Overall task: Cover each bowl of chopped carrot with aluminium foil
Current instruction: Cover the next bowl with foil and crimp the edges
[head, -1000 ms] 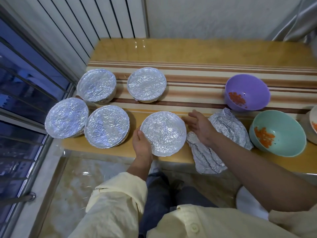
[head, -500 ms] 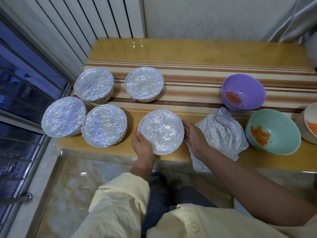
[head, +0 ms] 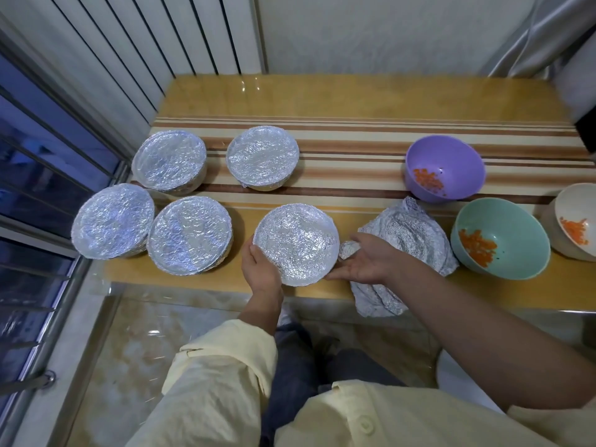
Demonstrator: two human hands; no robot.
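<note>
Foil-covered bowl (head: 296, 245), round, crinkled silver skin, left hand (head: 261, 269) grip seemingly curled round its near rim, right hand (head: 367, 262) grip open, touching the rim, crumpled foil (head: 406, 233) beside

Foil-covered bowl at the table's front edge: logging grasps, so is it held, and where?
The left hand grips the foil-covered bowl by its near-left rim; the right hand touches its near-right rim with straight fingers.

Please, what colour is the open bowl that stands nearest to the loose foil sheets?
Teal bowl, with chopped carrot inside; it shows clearly in the head view.
</note>
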